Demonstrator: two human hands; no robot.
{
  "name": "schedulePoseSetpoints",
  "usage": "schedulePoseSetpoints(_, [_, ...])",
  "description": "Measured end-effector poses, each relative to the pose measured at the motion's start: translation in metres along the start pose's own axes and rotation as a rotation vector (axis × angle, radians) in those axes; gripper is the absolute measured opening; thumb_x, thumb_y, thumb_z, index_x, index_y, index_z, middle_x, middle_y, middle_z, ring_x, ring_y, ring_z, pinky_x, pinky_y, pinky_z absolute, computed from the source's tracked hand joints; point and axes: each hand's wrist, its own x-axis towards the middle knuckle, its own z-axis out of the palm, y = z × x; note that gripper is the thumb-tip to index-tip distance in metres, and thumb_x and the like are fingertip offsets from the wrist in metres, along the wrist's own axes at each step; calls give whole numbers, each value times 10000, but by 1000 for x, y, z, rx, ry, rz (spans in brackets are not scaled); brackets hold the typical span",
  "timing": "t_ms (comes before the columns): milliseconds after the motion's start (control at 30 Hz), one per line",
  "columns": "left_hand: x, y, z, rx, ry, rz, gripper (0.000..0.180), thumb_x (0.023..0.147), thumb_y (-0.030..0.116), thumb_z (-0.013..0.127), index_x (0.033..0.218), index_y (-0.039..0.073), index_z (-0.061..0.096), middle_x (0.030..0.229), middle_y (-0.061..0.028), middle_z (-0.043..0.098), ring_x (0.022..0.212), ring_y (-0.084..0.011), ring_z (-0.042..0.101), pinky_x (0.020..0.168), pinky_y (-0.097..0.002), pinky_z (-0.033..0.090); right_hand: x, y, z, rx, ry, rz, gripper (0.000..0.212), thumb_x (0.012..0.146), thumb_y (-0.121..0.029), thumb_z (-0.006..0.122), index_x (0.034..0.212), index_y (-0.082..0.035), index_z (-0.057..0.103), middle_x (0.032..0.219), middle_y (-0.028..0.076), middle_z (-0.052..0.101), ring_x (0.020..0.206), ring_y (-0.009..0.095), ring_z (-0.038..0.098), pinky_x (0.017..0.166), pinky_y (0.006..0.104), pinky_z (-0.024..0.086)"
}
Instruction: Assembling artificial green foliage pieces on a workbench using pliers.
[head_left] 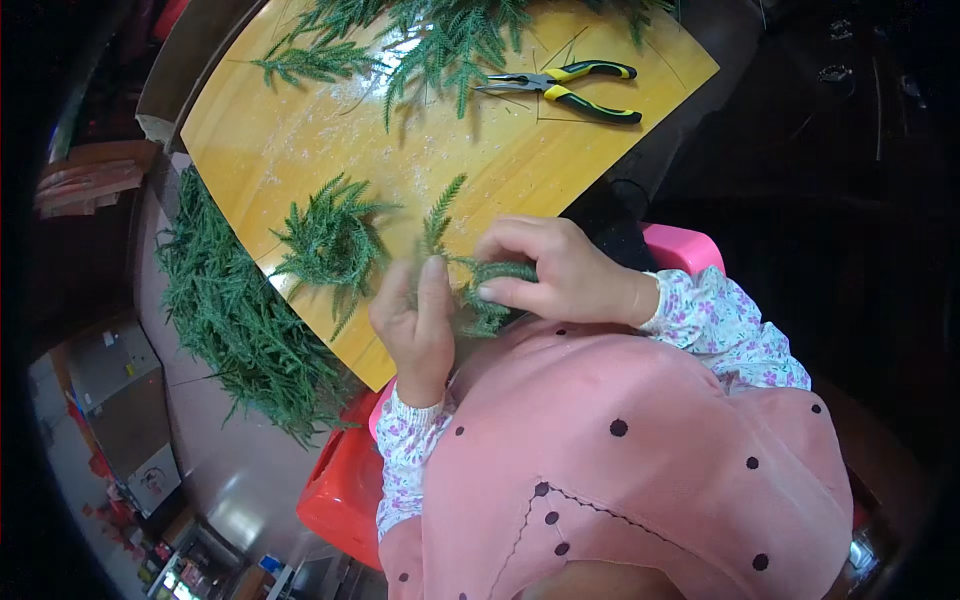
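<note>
Close in front of my body, a small green artificial pine sprig (487,290) is held between my two hands. My right hand (560,270) is closed, thumb and fingers pinching the sprig from the right. On its other side my left hand (415,315) pinches the sprig's stem, its fingertips slightly blurred. One tip of the sprig points up between the hands. Left of my left hand, a round pine wreath (335,240) lies on the yellow wooden table (520,185).
Long-nose pliers (570,88) with yellow and black handles lie at the table's far right, among thin wires. Loose pine branches (440,45) cover the far edge. A large heap of greenery (235,310) sits on the floor left of the table. A red stool (345,490) is beside me.
</note>
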Motion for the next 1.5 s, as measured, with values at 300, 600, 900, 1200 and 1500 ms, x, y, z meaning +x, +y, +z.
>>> schedulePoseSetpoints(300, [2,10,18,25,403,418,104,786,-45,667,858,6,611,761,-61,572,710,-174,539,635,-272,447,0,-7,6,-573,306,-483,216,595,-1,606,788,-29,511,665,109,456,583,296,521,517,372,444])
schedulePoseSetpoints(600, [3,13,17,331,406,604,213,730,-59,704,925,14,660,798,-95,629,723,-204,572,635,-286,465,0,-1,4,-637,318,-532,223,601,4,609,790,-36,498,649,87,441,563,259,528,482,346,440])
schedulePoseSetpoints(900, [-2,13,19,333,427,533,238,713,-56,717,934,14,660,798,-101,634,715,-207,586,629,-292,469,-2,1,2,-667,295,-543,224,611,1,615,793,-33,490,658,85,441,573,252,538,473,333,438])
schedulePoseSetpoints(1200, [1,17,4,452,221,503,150,753,-20,692,894,-1,645,815,-115,617,742,-204,589,649,-303,468,-6,4,2,-798,289,-657,246,635,-44,635,859,-14,538,679,64,457,577,221,534,476,309,438])
schedulePoseSetpoints(1500, [-20,-1,-14,-783,-252,-292,224,803,103,676,989,0,604,977,-72,615,900,-188,583,835,-303,449,3,-2,-2,-703,252,-752,345,670,-129,617,996,-21,600,763,55,519,637,200,545,521,288,461])
